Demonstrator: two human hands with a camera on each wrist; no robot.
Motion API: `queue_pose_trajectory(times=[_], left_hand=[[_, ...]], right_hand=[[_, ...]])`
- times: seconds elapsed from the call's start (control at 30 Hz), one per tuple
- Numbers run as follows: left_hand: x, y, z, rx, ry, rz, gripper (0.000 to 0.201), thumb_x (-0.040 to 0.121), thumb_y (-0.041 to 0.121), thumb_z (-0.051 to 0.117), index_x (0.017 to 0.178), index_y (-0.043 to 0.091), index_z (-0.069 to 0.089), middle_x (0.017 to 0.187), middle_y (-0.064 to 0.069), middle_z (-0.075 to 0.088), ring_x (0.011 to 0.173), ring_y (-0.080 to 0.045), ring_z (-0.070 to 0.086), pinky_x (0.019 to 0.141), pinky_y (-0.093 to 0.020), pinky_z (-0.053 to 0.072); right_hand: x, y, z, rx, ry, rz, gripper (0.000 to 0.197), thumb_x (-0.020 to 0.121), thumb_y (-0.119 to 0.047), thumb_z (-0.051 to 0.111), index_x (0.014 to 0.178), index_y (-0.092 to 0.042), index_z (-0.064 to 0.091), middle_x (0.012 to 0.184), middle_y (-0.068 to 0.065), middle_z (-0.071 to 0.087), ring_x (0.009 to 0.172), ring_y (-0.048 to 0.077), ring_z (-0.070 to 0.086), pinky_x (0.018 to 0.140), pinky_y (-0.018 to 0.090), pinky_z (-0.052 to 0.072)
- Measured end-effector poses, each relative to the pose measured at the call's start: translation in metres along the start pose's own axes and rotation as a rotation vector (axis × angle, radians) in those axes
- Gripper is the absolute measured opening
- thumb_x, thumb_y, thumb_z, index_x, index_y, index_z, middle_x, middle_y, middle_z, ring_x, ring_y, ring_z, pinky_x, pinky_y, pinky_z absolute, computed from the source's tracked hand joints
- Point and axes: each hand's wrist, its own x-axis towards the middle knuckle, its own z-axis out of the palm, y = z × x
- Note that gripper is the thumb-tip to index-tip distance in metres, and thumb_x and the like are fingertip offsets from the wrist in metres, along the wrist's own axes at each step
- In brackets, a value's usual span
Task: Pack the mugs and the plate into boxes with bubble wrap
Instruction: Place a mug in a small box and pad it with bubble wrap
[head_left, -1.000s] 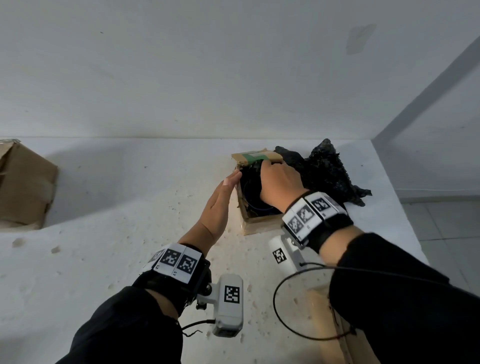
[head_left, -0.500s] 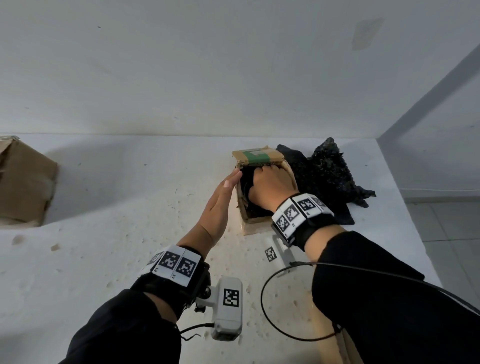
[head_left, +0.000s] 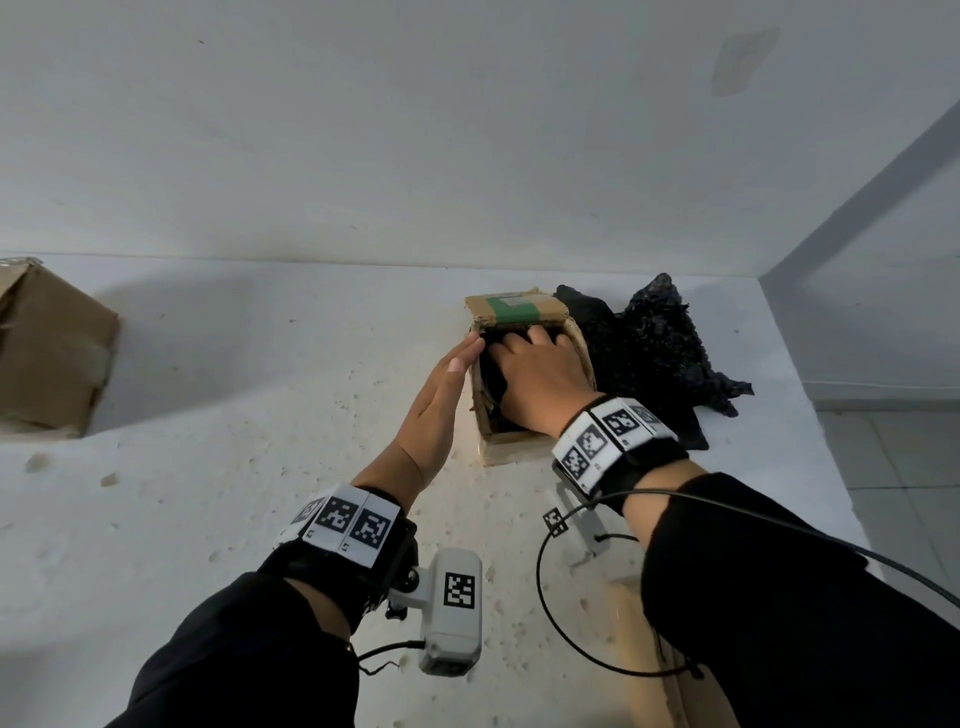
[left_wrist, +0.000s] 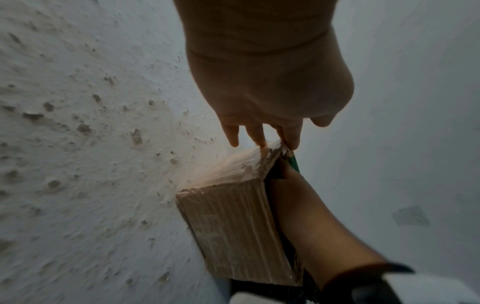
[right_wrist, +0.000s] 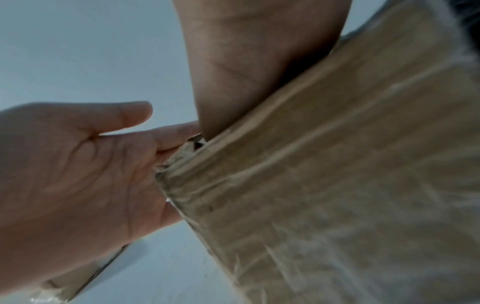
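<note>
A small cardboard box (head_left: 511, 449) stands open on the white table, its back flap (head_left: 514, 307) taped green. Black bubble wrap (head_left: 493, 382) fills its inside; whatever it wraps is hidden. My right hand (head_left: 537, 371) is down inside the box, fingers spread and pressing on that wrap. My left hand (head_left: 441, 402) lies flat and straight against the box's left outer wall, fingertips at the top rim. The left wrist view shows the left fingers (left_wrist: 259, 135) touching the box (left_wrist: 233, 226) at its far corner. In the right wrist view the left palm (right_wrist: 78, 174) rests against the box wall (right_wrist: 337, 185).
A loose heap of black bubble wrap (head_left: 654, 353) lies just right of the box. A bigger cardboard box (head_left: 49, 358) sits at the table's far left. Another cardboard piece (head_left: 636, 654) is near the front edge under my right arm. The table's right edge (head_left: 810, 415) drops to a tiled floor.
My right hand has gone deeper into the box and its fingers have spread over the black wrap. The left hand has stayed against the box's left wall.
</note>
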Motion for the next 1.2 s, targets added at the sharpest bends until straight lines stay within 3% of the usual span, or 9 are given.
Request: queue_pose_trajectory(times=[0.17, 0.33, 0.43, 0.6, 0.77, 0.9, 1.07, 1.13, 1.2], left_hand=[[-0.001, 0.002, 0.000, 0.014, 0.022, -0.007, 0.045, 0.102, 0.042, 0.017, 0.140, 0.032, 0.039, 0.144, 0.019, 0.032, 0.137, -0.002, 0.026, 0.119, -0.038, 0.020], [-0.002, 0.003, 0.000, -0.002, 0.008, 0.001, 0.049, 0.097, 0.049, 0.019, 0.139, 0.034, 0.038, 0.147, 0.020, 0.031, 0.139, -0.001, 0.025, 0.117, -0.031, 0.020], [-0.002, 0.002, 0.001, -0.026, 0.002, 0.004, 0.058, 0.092, 0.051, 0.019, 0.142, 0.030, 0.039, 0.148, 0.021, 0.032, 0.139, 0.001, 0.025, 0.110, -0.021, 0.025], [-0.003, 0.002, 0.004, -0.058, 0.012, 0.000, 0.052, 0.091, 0.052, 0.019, 0.137, 0.038, 0.040, 0.146, 0.022, 0.032, 0.137, 0.002, 0.026, 0.103, -0.019, 0.028], [-0.004, 0.005, 0.006, -0.054, 0.032, -0.024, 0.052, 0.089, 0.053, 0.019, 0.135, 0.039, 0.040, 0.146, 0.021, 0.032, 0.135, 0.001, 0.028, 0.108, -0.029, 0.029], [-0.004, 0.005, 0.006, -0.027, 0.043, -0.030, 0.057, 0.089, 0.053, 0.018, 0.140, 0.036, 0.038, 0.150, 0.018, 0.029, 0.137, -0.001, 0.027, 0.107, -0.029, 0.029], [-0.004, 0.003, 0.005, -0.012, 0.034, -0.023, 0.056, 0.090, 0.054, 0.016, 0.139, 0.039, 0.038, 0.151, 0.019, 0.029, 0.138, -0.002, 0.027, 0.112, -0.035, 0.028], [-0.005, 0.003, 0.007, -0.019, 0.042, -0.018, 0.056, 0.090, 0.054, 0.017, 0.140, 0.038, 0.038, 0.151, 0.019, 0.029, 0.138, -0.001, 0.027, 0.111, -0.034, 0.028], [-0.005, 0.004, 0.009, -0.025, 0.050, -0.017, 0.057, 0.090, 0.054, 0.017, 0.140, 0.037, 0.038, 0.151, 0.020, 0.029, 0.138, 0.000, 0.026, 0.109, -0.032, 0.029]], right_hand=[[0.020, -0.020, -0.009, -0.094, -0.174, 0.047, 0.049, 0.094, -0.035, 0.043, 0.140, -0.021, 0.035, 0.135, 0.005, 0.046, 0.124, 0.034, 0.039, 0.103, 0.049, 0.033], [-0.005, 0.001, -0.001, 0.169, 0.226, -0.056, 0.039, 0.083, -0.002, 0.055, 0.120, -0.007, 0.046, 0.117, 0.013, 0.053, 0.094, 0.031, 0.058, 0.069, 0.036, 0.045], [-0.020, 0.013, 0.011, 0.266, 0.405, -0.063, 0.037, 0.075, 0.005, 0.059, 0.111, -0.002, 0.057, 0.107, 0.014, 0.055, 0.096, 0.032, 0.056, 0.085, 0.048, 0.049], [-0.023, 0.014, 0.011, 0.213, 0.208, -0.138, 0.055, 0.083, -0.010, 0.055, 0.137, -0.007, 0.043, 0.136, 0.007, 0.046, 0.129, 0.024, 0.038, 0.110, 0.037, 0.030], [-0.001, 0.002, 0.000, 0.023, 0.017, -0.137, 0.061, 0.083, -0.029, 0.058, 0.138, -0.015, 0.036, 0.134, 0.002, 0.044, 0.122, 0.025, 0.038, 0.101, 0.042, 0.033], [0.013, -0.010, -0.001, 0.025, -0.123, -0.065, 0.061, 0.089, -0.033, 0.053, 0.142, -0.015, 0.030, 0.140, 0.005, 0.040, 0.128, 0.026, 0.035, 0.106, 0.044, 0.028], [-0.008, 0.003, 0.001, 0.197, 0.139, -0.121, 0.058, 0.080, -0.011, 0.061, 0.134, -0.008, 0.039, 0.128, 0.011, 0.045, 0.113, 0.028, 0.047, 0.092, 0.039, 0.042], [-0.019, 0.008, 0.005, 0.151, 0.236, -0.117, 0.056, 0.079, -0.011, 0.059, 0.132, -0.008, 0.043, 0.129, 0.009, 0.046, 0.116, 0.028, 0.045, 0.096, 0.040, 0.039], [-0.021, 0.010, 0.007, 0.115, 0.185, -0.099, 0.058, 0.080, -0.018, 0.059, 0.135, -0.011, 0.042, 0.135, 0.005, 0.043, 0.121, 0.027, 0.042, 0.103, 0.040, 0.032]])
